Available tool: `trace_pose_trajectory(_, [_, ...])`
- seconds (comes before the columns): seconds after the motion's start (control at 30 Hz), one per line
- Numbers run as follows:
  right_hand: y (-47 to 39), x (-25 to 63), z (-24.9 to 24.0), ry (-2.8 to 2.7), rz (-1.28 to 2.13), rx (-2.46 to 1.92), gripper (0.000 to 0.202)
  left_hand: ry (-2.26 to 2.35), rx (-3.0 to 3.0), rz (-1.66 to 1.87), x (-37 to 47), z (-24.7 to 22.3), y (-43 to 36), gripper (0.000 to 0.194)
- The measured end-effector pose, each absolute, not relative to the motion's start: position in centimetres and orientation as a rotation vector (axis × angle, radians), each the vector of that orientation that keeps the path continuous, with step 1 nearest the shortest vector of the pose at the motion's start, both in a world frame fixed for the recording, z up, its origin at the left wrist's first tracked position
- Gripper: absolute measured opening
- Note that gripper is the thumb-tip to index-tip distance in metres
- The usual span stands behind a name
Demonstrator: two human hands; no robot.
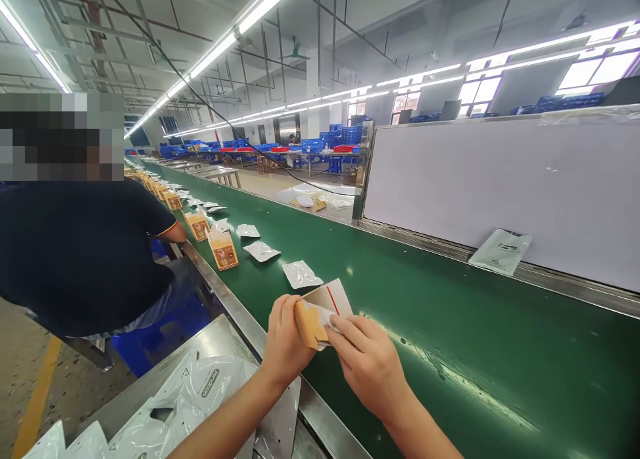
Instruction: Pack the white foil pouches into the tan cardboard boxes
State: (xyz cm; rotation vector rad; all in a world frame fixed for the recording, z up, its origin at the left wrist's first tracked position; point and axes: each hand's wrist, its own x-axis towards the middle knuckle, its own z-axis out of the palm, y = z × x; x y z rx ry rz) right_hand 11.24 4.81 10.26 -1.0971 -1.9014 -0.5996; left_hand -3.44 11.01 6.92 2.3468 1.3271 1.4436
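Observation:
My left hand (pixel 286 345) is wrapped around a small orange-and-white carton (pixel 309 324), tilted above the green conveyor belt. The carton's end is open, and a white flap with a red strip stands up behind it. At the opening, my right hand (pixel 371 365) pinches a whitish packet (pixel 326 314) that sits partly inside; my fingers hide some of it. Just beyond the carton, a white sealed packet (pixel 301 275) lies on the belt. Farther along are two more packets (pixel 262 251) and an open orange-brown carton (pixel 223 249).
White printed pouches (pixel 195 399) are heaped on a metal side table (pixel 220 335) at lower left. A seated co-worker (pixel 85 245) is at the belt's left edge. Along the right side of the green belt (pixel 450 312) stands a white panel (pixel 500 192) with a pouch (pixel 501 251) against it.

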Motion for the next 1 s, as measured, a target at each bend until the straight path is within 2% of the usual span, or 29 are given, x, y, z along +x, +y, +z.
trace_pose_trajectory(0.1, [3.2,11.5,9.7,-2.100,-0.611,-1.307,0.027,1.287,2.511,1.465,-2.6,6.0,10.7,0.055])
trace_pose_trajectory(0.2, [1.8,12.0,9.9,-2.193,-0.634,-1.347,0.042,1.299,2.542,1.489,-2.1,5.7,10.3,0.054])
trace_pose_trajectory(0.3, [1.6,12.7,10.3,-2.271,-0.313,-1.231,0.048,1.145,2.580,1.410,-1.9,5.7,9.3,0.056])
trace_pose_trajectory(0.4, [2.5,13.2,10.5,-2.381,0.072,-1.104,0.036,0.807,2.662,1.232,-1.6,5.7,8.1,0.052])
trace_pose_trajectory(0.47, [3.1,13.4,10.7,-2.455,0.166,-1.070,0.024,0.715,2.661,1.192,-1.4,5.9,7.5,0.049])
trace_pose_trajectory(0.53, [2.9,13.6,11.0,-2.395,0.232,-1.079,0.021,0.771,2.614,1.190,-1.2,6.3,7.3,0.050])
trace_pose_trajectory(0.6, [1.8,13.9,11.5,-2.212,0.184,-1.066,0.029,0.930,2.480,1.171,-1.0,6.8,7.3,0.052])
trace_pose_trajectory(0.7, [-0.6,14.0,11.7,-1.872,-0.168,-1.114,0.044,1.183,2.177,1.096,-0.7,7.5,7.4,0.059])
trace_pose_trajectory(0.8, [-2.1,13.5,10.8,-1.760,-0.330,-1.290,0.043,1.272,2.054,1.099,-0.3,7.5,7.0,0.061])
trace_pose_trajectory(0.9, [-1.9,12.9,9.9,-1.908,-0.211,-1.398,0.039,1.206,2.166,1.228,-0.1,6.9,6.3,0.061])
trace_pose_trajectory(1.0, [-0.8,13.0,9.4,-1.987,0.209,-1.461,0.028,1.028,2.393,1.314,0.0,6.2,5.7,0.056])
